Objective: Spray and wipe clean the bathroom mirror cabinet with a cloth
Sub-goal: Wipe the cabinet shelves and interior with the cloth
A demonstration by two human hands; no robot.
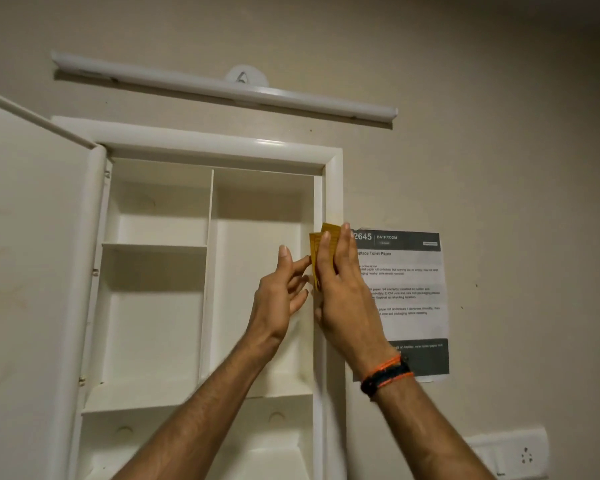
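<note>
Right hand (340, 289), fingers straight, presses the yellow cloth (323, 251) against the open cabinet (219, 147)'s right frame; left hand (281, 292) beside it, fingers loosely spread, holding nothing. Beige wall (499, 168), paper notice (406, 292) alongside.

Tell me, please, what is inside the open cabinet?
The cabinet shows bare white shelves and a vertical divider; no items are visible. The left hand, the right hand with the yellow cloth, and both forearms cover part of the right compartment.

A folded yellow cloth (323, 252) lies flat against the open white cabinet's (201, 271) right frame edge.
</note>
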